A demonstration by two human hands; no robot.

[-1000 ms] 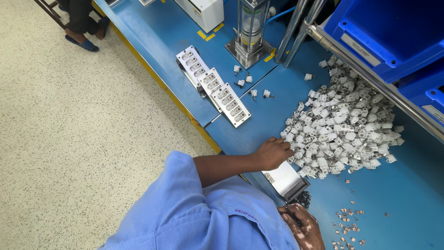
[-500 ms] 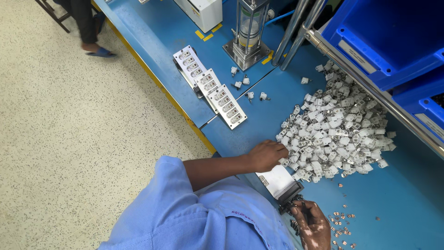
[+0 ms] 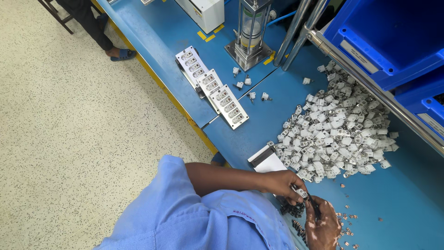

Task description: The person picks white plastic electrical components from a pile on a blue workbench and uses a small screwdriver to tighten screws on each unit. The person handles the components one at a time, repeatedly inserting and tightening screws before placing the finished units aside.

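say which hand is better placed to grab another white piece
Left, likely: the left hand lies at the near edge of the pile of white pieces; the right hand is farther from it.

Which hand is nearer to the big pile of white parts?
Left. The left hand is just below the pile of white parts, almost touching; the right hand lies farther below.

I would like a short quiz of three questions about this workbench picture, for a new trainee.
1. True or false: the pile of white parts lies on a blue bench.
2. Which hand pinches a small white part: left or right?
3. How many metal trays lie in a row near the bench edge?

Key: 1 true. 2 left. 3 three.
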